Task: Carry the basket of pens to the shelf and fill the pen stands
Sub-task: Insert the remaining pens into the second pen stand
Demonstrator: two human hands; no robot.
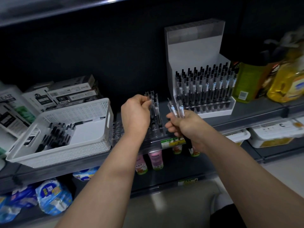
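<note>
A white perforated basket (92, 111) sits on the shelf at the left with several black-capped pens (56, 135) lying in it. A clear pen stand (118, 129) with rows of holes lies in the middle of the shelf; a few pens (155, 109) stand upright in its far right part. My left hand (135, 112) pinches the top of one of these pens over the stand. My right hand (182, 124) grips a bundle of several pens (176, 107), just right of the stand. A white pen stand (213, 111) at the right is full of upright pens.
Boxes of stationery (72, 94) are stacked behind the basket. Yellow oil bottles (286, 84) stand at the far right of the shelf. A price label (172, 142) hangs on the shelf edge. Small bottles (156, 160) and blue packs (52, 196) fill the shelf below.
</note>
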